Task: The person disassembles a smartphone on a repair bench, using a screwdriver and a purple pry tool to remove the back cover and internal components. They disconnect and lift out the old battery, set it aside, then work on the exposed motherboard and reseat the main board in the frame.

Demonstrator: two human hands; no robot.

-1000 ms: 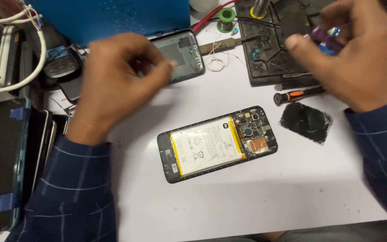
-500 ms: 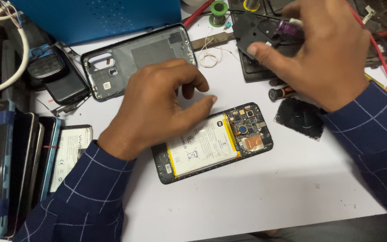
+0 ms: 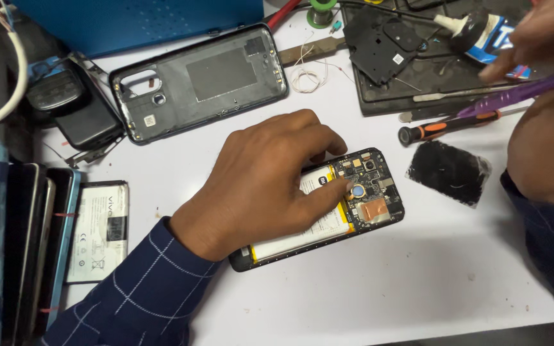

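White laminate forms the table top (image 3: 418,282) on which everything lies. Blue sheet metal, a box (image 3: 136,22), stands along the far left edge. At the far right lies a black work mat (image 3: 431,77) carrying loose black plastic parts. A grey phone back cover (image 3: 200,80), inner side up, lies at far centre, well apart from the phone. A stack of phones (image 3: 14,243) stands on edge at the left, and just right of it lies a loose white battery (image 3: 99,230). The opened phone (image 3: 328,211), its back removed, lies at the centre of the table, tilted, with its white and yellow battery and its circuit board exposed. My left hand (image 3: 264,182) rests palm down on the phone's battery, fingers loosely bent, with the thumb tip pressed on the board by a small round blue part; it grasps nothing. My right hand (image 3: 546,128) hangs at the right edge, partly out of view and blurred, closed round a purple tool (image 3: 514,96) whose shaft points left over the mat. A black square pad (image 3: 450,172) lies just right of the phone. A screwdriver (image 3: 444,127) with an orange and black handle lies between pad and mat. A small coil of thin wire (image 3: 304,78) lies right of the back cover.
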